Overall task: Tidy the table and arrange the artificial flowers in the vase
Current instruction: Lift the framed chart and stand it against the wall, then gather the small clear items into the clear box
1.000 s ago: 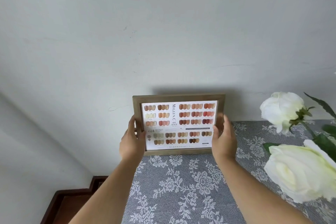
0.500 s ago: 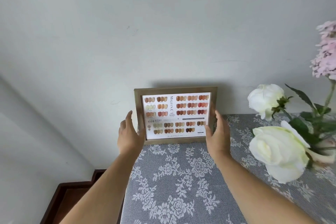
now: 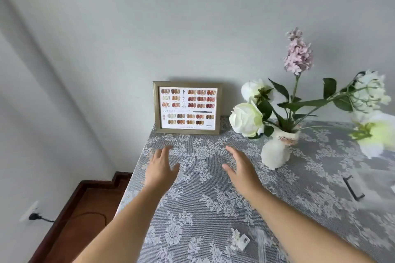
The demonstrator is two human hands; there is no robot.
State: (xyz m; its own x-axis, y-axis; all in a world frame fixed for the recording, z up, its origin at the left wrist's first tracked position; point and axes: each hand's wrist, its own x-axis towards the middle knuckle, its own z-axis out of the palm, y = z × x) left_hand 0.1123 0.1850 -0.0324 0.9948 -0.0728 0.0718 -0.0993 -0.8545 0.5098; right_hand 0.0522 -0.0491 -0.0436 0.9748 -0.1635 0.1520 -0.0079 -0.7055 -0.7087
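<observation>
Surface [image 3: 213, 209] w/ lace cloth fills the view, frame [image 3: 187, 107] upright at the back edge vs the wall, well ahead of both grips. Left grip [image 3: 160, 168] open, fingers spread, holding nothing, hovering over the cloth. Right grip [image 3: 239, 166] same: open, empty, palm turned inward. Frame sits straight ahead, between the two grips' lines, clear of both.

Vase [image 3: 277, 149] just right of the right grip and a bit ahead, standing upright, flowers [image 3: 297, 53] in it: white roses leaning left toward the frame, a lilac spike up top, more white blooms sprawling far right. Looks lopsided; that's prob the step now, evening out the bunch.

To do it well: steady the vase body w/ one grip before tugging stems, it's narrow-necked and top-heavy, could tip. Take stems low, near the neck, not by the blooms. Mind the left rose, close to the frame; a swing could knock it flat.

Small stuff nearer the person than both grips: clear packet [image 3: 248, 239] w/ bits, black clip [image 3: 352, 188] out right. Tidy those after, imo.
</observation>
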